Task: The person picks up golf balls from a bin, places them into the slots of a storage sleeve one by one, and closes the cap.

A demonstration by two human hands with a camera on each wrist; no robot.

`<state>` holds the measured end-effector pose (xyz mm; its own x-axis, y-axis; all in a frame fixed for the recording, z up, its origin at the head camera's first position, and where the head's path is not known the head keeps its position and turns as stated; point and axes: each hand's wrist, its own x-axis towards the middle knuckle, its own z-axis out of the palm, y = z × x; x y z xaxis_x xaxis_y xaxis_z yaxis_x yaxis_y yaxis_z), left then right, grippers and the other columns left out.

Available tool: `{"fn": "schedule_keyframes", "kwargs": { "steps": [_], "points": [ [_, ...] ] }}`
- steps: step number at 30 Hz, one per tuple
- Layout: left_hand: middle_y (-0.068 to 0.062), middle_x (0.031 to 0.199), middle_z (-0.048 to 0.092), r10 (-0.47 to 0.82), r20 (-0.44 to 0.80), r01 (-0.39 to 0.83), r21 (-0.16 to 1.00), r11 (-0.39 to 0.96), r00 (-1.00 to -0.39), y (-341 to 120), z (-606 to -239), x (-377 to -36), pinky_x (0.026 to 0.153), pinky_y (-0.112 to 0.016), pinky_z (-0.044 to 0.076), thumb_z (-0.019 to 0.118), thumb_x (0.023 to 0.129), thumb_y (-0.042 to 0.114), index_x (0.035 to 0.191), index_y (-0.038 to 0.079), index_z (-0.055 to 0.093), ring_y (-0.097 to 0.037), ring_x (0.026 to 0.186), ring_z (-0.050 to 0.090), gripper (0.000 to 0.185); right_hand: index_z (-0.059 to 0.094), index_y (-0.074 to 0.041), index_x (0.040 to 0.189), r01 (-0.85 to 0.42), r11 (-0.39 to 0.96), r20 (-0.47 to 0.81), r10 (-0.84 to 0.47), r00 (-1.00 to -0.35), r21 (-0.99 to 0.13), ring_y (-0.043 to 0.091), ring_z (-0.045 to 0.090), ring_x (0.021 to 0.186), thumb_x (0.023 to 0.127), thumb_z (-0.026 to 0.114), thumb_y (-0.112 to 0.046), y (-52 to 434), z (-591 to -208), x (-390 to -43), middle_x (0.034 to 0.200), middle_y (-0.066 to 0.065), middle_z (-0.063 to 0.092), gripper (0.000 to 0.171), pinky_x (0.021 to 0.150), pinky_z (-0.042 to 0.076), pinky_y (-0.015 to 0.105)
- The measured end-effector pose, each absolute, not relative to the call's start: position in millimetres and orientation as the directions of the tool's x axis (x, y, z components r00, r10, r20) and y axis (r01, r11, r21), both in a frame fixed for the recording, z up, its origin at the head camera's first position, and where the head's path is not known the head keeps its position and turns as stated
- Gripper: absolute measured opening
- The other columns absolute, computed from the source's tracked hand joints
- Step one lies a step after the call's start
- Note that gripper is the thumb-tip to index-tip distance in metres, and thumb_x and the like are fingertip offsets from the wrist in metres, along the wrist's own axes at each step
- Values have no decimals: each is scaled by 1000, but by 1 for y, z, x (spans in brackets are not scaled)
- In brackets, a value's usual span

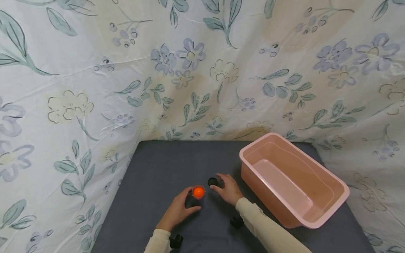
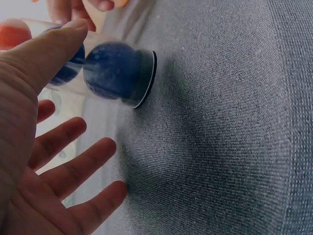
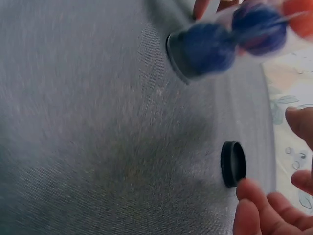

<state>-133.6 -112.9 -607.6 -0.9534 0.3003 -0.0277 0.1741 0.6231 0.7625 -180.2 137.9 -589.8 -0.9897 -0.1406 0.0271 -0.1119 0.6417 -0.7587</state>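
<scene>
A clear tube (image 2: 110, 73) stands upright on the dark cloth, its black-rimmed base down. Inside are two blue balls, with an orange ball (image 1: 198, 192) on top. My left hand (image 1: 180, 211) is beside the tube, fingers spread and thumb apart from them; its thumb overlaps the tube in the left wrist view. To the tube's right lies a round black cap (image 1: 213, 181), its hollow side showing. My right hand (image 1: 228, 189) reaches around that cap with loosely bent fingers (image 3: 252, 193), fingertips right at its rim in the right wrist view.
A pink plastic bin (image 1: 275, 203) stands on the table's right side, close beyond my right forearm. Dark grey cloth (image 1: 152, 168) covers the table. Floral fabric (image 1: 190, 88) hangs behind and along the sides.
</scene>
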Motion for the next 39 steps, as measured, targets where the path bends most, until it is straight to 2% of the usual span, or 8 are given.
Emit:
{"fn": "schedule_keyframes", "kwargs": {
  "steps": [4, 9, 12, 18, 21, 28, 32, 39],
  "points": [
    [-9, 150, 57, 306, -40, 168, 764, 623, -951, -112, -609, -135, 112, -58, 46, 85, 86, 41, 151, 16, 48, -31, 136, 58, 79, 55, -11, 150, -84, 721, -19, -134, -991, -687, 38, 62, 123, 87, 84, -41, 137, -591, -191, 138, 19, 58, 75, 108, 49, 56],
    [-10, 148, 58, 308, -50, 163, 764, 625, -950, -111, -612, -133, 106, -55, 51, 87, 84, 42, 151, 16, 47, -29, 127, 63, 82, 50, -13, 153, -81, 783, -54, -145, -988, -617, 39, 66, 113, 87, 85, -41, 134, -599, -202, 136, 22, 52, 80, 101, 54, 55],
    [-10, 147, 59, 311, -60, 158, 763, 627, -948, -110, -613, -131, 103, -53, 53, 88, 83, 42, 151, 16, 47, -28, 122, 65, 84, 54, -13, 149, -86, 813, -47, -138, -989, -577, 40, 67, 108, 86, 85, -39, 133, -608, -205, 133, 23, 51, 75, 95, 56, 56],
    [-10, 150, 57, 312, -98, 125, 774, 621, -945, -108, -616, -129, 105, -52, 53, 89, 82, 43, 153, 16, 46, -28, 124, 65, 87, 66, -15, 136, -92, 839, -5, -112, -994, -536, 36, 66, 96, 88, 84, -36, 131, -619, -204, 124, 18, 51, 56, 84, 58, 54],
    [-11, 150, 57, 307, -96, 119, 782, 611, -947, -108, -615, -130, 105, -52, 52, 89, 82, 42, 152, 15, 46, -29, 125, 64, 87, 67, -15, 133, -105, 832, 5, -122, -993, -545, 34, 65, 95, 89, 83, -35, 131, -620, -204, 122, 17, 51, 51, 85, 58, 52],
    [-10, 149, 57, 305, -99, 116, 781, 614, -947, -111, -615, -131, 105, -52, 52, 89, 81, 45, 152, 16, 46, -29, 126, 63, 89, 67, -8, 131, -99, 790, -17, -137, -990, -604, 31, 65, 110, 90, 83, -32, 137, -619, -202, 124, 13, 60, 50, 101, 53, 52],
    [-10, 148, 58, 303, -88, 121, 784, 609, -949, -113, -614, -131, 105, -53, 53, 88, 80, 47, 152, 16, 45, -29, 125, 64, 89, 68, -8, 127, -129, 769, 15, -154, -988, -626, 26, 64, 106, 89, 83, -32, 139, -616, -197, 117, 10, 65, 47, 98, 54, 50],
    [-13, 147, 58, 295, -87, 103, 814, 572, -952, -117, -607, -130, 103, -56, 53, 85, 84, 46, 154, 16, 43, -32, 124, 65, 87, 67, -8, 125, -177, 686, 91, -160, -983, -706, 22, 64, 100, 89, 83, -29, 138, -592, -184, 114, 7, 67, 44, 94, 56, 46]
  ]
}}
